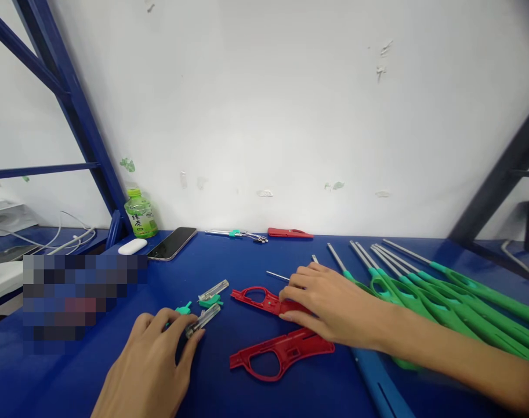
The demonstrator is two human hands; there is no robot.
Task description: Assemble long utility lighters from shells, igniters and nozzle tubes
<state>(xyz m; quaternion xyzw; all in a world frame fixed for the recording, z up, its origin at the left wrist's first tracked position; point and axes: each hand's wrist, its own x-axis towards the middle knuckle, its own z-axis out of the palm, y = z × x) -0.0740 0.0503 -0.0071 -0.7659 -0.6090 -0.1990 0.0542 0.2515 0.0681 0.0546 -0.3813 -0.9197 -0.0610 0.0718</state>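
My left hand (pixel 154 354) pinches a clear lighter fuel tank (pixel 207 318) between thumb and fingers at the lower left. A second clear tank (pixel 213 289) lies just beyond it, among small teal plastic parts (pixel 210 301). My right hand (pixel 325 299) curls over the right end of a red lighter casing half (pixel 251 299), which lies on the table. A thin metal rod (pixel 276 274) sticks out leftward near its fingers; whether the hand holds it I cannot tell. Nearer to me, another red casing half (pixel 286 351) lies with its inside facing up.
Several green long-neck lighters (pixel 442 302) fan out at right. A blue lighter (pixel 380 377) lies partly under my right forearm. Along the wall are a metal tube with wires (pixel 236 233), a red piece (pixel 289 233), a phone (pixel 173 244), a white case (pixel 133 247) and a bottle (pixel 141 215).
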